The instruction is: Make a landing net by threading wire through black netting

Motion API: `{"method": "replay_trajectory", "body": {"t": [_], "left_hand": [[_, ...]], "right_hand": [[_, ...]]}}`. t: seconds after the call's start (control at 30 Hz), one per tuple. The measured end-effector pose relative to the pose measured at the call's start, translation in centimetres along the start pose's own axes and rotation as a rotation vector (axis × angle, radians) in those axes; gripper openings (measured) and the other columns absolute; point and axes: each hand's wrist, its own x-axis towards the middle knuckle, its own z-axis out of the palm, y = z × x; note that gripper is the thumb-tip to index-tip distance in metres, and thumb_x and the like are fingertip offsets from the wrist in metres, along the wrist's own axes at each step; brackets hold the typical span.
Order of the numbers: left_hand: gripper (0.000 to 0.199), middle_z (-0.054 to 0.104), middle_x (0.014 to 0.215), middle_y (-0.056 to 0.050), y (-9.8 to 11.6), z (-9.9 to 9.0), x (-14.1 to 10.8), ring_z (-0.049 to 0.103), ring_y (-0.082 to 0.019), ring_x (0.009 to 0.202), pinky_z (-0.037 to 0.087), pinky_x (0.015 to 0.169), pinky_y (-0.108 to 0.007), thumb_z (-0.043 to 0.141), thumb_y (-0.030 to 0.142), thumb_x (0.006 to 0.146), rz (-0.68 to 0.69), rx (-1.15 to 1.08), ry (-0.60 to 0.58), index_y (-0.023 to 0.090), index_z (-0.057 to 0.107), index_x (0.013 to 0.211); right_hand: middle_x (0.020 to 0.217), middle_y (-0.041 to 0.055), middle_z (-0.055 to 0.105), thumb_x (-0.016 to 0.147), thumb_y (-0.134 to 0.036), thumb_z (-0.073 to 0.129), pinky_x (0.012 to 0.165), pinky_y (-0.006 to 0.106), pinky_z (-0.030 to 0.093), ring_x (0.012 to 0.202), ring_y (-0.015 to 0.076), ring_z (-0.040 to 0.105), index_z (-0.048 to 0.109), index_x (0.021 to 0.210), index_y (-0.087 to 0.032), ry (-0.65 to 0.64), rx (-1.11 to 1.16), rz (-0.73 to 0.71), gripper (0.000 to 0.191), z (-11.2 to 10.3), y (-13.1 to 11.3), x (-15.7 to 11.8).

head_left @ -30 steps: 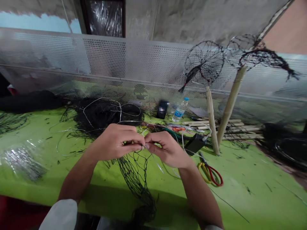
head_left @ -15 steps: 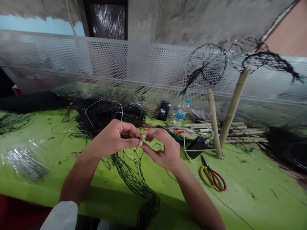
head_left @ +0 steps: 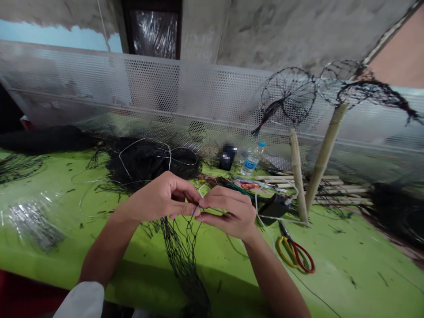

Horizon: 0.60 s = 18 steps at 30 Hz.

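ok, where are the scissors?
Head view, right of centre: the scissors lie on the green tabletop, right of the right hand, on the near side of the black box.

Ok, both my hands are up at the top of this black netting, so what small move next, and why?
I'd probably hold the black netting steady with the left hand and gently draw the thin strand snug with the right hand: the left fingers pinch the netting's upper end, the strand lies between the right fingers, and the netting hangs below.
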Motion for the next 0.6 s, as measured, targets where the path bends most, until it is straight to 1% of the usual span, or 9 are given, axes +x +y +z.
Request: {"method": "replay_trajectory", "body": {"t": [0.13, 0.23, 0.37, 0.47, 0.6], "left_hand": [[0.012, 0.075, 0.073, -0.001, -0.03, -0.14, -0.04, 0.050, -0.005, 0.045, 0.041, 0.042, -0.015, 0.079, 0.025, 0.085, 0.020, -0.012, -0.049, 0.016, 0.079, 0.094], [0.015, 0.074, 0.073, -0.002, -0.12, -0.08, 0.01, 0.050, -0.005, 0.046, 0.041, 0.042, -0.016, 0.080, 0.026, 0.084, 0.024, -0.016, -0.058, 0.016, 0.079, 0.094], [0.017, 0.070, 0.066, 0.000, -0.12, 0.10, 0.10, 0.046, -0.005, 0.045, 0.037, 0.041, -0.016, 0.081, 0.029, 0.083, 0.015, -0.005, 0.004, 0.014, 0.080, 0.093], [0.012, 0.067, 0.062, 0.001, 0.06, 0.13, 0.07, 0.044, -0.005, 0.045, 0.033, 0.041, -0.016, 0.077, 0.025, 0.085, 0.056, 0.035, 0.061, 0.015, 0.080, 0.092], [0.012, 0.063, 0.058, 0.003, 0.19, -0.03, -0.04, 0.041, -0.005, 0.044, 0.029, 0.041, -0.016, 0.073, 0.024, 0.087, 0.075, 0.073, 0.077, 0.016, 0.081, 0.090]], "right_hand": [[0.086, 0.0036, 0.076, 0.091, -0.025, 0.081, 0.067, 0.026, 0.060, 0.075, 0.0121, 0.070, 0.072, 0.111, -0.020, 0.010, 0.040, -0.003, 0.021, 0.07, -0.16, 0.16], [0.086, 0.0034, 0.076, 0.092, -0.027, 0.080, 0.067, 0.026, 0.061, 0.074, 0.0123, 0.071, 0.072, 0.111, -0.022, 0.004, 0.048, 0.003, 0.021, -0.02, -0.30, 0.24], [0.082, 0.0024, 0.074, 0.089, -0.018, 0.081, 0.064, 0.024, 0.059, 0.071, 0.0119, 0.070, 0.072, 0.110, -0.020, -0.021, 0.094, 0.079, 0.023, -0.04, -0.43, 0.19], [0.078, -0.0003, 0.073, 0.087, -0.012, 0.079, 0.063, 0.023, 0.059, 0.066, 0.0107, 0.069, 0.072, 0.113, -0.020, -0.015, 0.121, 0.141, 0.028, 0.17, -0.39, 0.13], [0.081, 0.0005, 0.074, 0.091, -0.011, 0.076, 0.064, 0.022, 0.059, 0.067, 0.0090, 0.068, 0.071, 0.113, -0.019, -0.016, 0.123, 0.136, 0.024, 0.40, -0.12, -0.01]]}}
